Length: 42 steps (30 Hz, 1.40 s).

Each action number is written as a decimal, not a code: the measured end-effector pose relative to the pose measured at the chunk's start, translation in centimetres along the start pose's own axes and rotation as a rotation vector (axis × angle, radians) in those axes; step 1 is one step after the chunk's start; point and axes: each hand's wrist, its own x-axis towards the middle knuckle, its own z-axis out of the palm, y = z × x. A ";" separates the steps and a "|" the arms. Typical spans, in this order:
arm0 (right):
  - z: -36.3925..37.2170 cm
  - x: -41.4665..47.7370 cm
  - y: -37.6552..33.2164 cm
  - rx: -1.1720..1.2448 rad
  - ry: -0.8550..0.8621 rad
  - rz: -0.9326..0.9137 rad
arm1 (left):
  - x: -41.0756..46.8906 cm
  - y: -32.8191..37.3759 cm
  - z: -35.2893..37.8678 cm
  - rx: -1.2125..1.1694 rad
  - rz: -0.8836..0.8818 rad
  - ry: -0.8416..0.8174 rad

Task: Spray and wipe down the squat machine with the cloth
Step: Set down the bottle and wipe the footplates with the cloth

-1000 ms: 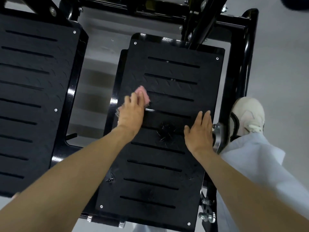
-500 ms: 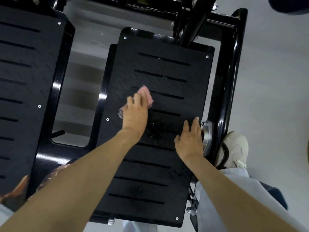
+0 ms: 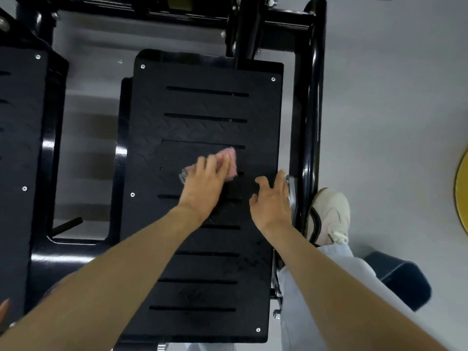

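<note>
Pressing a small pink cloth point(image 3: 228, 160) down on the black slotted steel foot plate point(image 3: 202, 110) of the squat machine, the left hand point(image 3: 205, 183) lies over it with fingers laid out side by side, a flat grip rather than a pinch. The cloth sits near the plate's middle. Its far end shows past the fingertips toward 1 o'clock, and a greyish edge peeks out by the thumb at 9 o'clock.

The right hand point(image 3: 272, 201) is just beside the left, at 3 o'clock from it, by the plate's right edge. Its grip is spread and loosely bent, holding nothing. Whether the fingertips touch the plate is too blurred to tell.

A glossy black frame tube point(image 3: 314, 97) runs along the plate at 3 o'clock. Beyond it a cream trainer point(image 3: 329, 216) stands on the grey floor point(image 3: 392, 122). A second black slotted plate point(image 3: 20, 148) lies at 9 o'clock, and a yellow disc edge point(image 3: 462, 196) shows at the far right.
</note>
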 end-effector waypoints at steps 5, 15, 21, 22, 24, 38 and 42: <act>-0.8 0.5 1.1 0.066 -0.039 0.000 | 2.0 -0.6 -0.2 0.330 0.621 0.077; -2.2 1.4 2.1 0.309 -0.066 0.076 | 3.7 4.9 -1.9 0.155 0.353 -0.019; -3.3 0.8 4.4 0.543 -0.218 0.243 | 7.0 2.9 -3.8 0.305 0.485 0.043; -3.1 0.4 4.8 0.578 -0.212 0.263 | 7.5 3.0 -4.2 0.211 0.288 0.023; -2.6 0.1 4.9 0.651 -0.168 0.285 | 7.8 4.0 -4.6 0.015 -0.020 0.008; -0.7 0.0 4.9 0.797 -0.031 0.357 | 3.7 1.8 -2.2 0.199 0.375 -0.006; -0.2 -0.3 4.5 0.876 0.021 0.404 | 1.0 4.6 -1.9 0.021 0.090 -0.049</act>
